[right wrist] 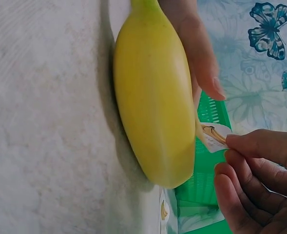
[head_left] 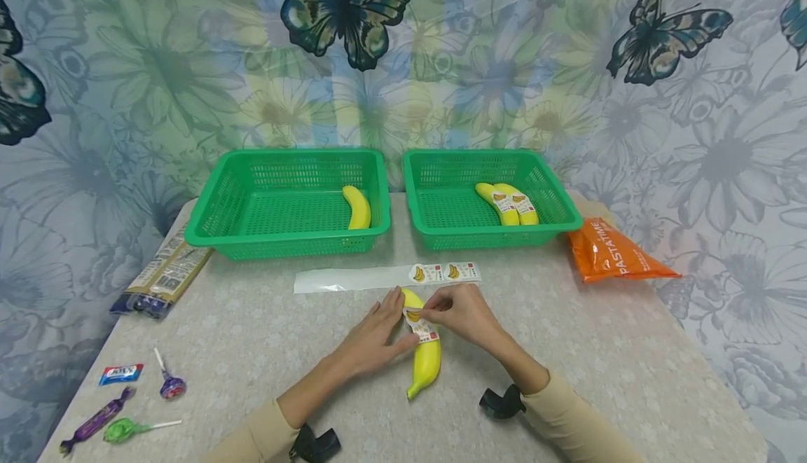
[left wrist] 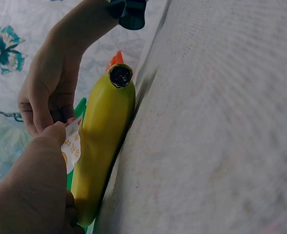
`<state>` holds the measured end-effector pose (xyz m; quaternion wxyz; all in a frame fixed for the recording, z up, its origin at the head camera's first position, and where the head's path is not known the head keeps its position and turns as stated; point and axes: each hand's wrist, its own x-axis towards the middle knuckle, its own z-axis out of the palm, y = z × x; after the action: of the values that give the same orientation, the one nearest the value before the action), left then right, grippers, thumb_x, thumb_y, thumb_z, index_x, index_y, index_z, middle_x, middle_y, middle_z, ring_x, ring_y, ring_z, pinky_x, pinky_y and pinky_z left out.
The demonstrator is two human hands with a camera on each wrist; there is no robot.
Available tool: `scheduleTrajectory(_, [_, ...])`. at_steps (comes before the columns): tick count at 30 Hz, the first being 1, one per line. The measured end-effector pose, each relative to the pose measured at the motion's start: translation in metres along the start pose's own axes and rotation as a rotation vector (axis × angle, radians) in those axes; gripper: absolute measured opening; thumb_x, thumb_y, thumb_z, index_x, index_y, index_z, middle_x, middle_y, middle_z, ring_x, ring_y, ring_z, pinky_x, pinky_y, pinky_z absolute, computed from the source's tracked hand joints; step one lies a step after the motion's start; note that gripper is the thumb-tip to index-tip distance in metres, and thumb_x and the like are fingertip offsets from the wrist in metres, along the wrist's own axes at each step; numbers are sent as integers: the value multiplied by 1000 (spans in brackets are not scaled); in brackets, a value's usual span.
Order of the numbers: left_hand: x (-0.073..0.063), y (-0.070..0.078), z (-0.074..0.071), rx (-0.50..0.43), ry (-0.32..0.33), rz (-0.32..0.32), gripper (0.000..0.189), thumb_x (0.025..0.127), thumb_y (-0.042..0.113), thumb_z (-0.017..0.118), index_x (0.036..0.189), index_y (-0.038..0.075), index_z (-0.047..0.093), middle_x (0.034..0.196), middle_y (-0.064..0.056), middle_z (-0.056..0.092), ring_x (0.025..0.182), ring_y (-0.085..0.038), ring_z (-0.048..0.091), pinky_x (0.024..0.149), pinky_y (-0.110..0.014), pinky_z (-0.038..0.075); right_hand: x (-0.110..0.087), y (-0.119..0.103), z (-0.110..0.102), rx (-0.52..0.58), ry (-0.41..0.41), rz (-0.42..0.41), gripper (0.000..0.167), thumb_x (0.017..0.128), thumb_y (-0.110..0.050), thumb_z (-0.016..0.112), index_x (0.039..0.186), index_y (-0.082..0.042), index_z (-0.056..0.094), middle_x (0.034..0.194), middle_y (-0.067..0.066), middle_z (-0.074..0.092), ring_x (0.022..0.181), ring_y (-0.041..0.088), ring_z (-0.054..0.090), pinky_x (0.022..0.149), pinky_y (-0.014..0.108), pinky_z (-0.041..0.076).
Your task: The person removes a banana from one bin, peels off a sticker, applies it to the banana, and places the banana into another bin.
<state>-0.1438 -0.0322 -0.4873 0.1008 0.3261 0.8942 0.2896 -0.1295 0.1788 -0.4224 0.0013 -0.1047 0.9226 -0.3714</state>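
Observation:
A yellow banana (head_left: 426, 365) lies on the table with its stem toward the person. My right hand (head_left: 463, 314) pinches the upper end of a white banana sticker (right wrist: 214, 138) between thumb and forefinger. That end stands lifted off the peel, while the sticker's lower part lies on the banana. My left hand (head_left: 376, 337) rests along the banana's left side, fingers extended near its far end and thumb reaching toward the sticker. Just beyond the hands is a backing strip (head_left: 353, 279) with two stickers (head_left: 443, 273) at its right end.
A green basket (head_left: 286, 244) at back left holds one banana (head_left: 358, 209). Another green basket (head_left: 498, 239) holds two stickered bananas (head_left: 515, 214). An orange packet (head_left: 614, 253) lies right, a gold packet (head_left: 165, 274) left. Several sweets, including a green lollipop (head_left: 122, 430), lie front left.

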Motion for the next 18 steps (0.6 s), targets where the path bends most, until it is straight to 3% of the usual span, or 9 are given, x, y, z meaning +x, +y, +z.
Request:
scheduleTrajectory(8, [0, 1, -1, 14, -13, -11, 102, 87, 70, 50, 155, 3, 15, 165, -10, 8, 153, -20, 7, 124, -45, 15, 1, -2, 0, 24, -15, 11, 12, 81, -28, 79, 76, -18, 77, 70, -8, 72, 63, 2, 62, 58, 19, 51])
scheduleTrajectory(18, [-1, 4, 0, 24, 24, -8, 89, 95, 62, 44, 155, 2, 16, 164, -11, 12, 153, -22, 11, 124, -48, 17, 2, 6, 2, 71, -10, 57, 11, 80, -26, 80, 78, -16, 77, 72, -6, 73, 65, 4, 63, 58, 20, 51])
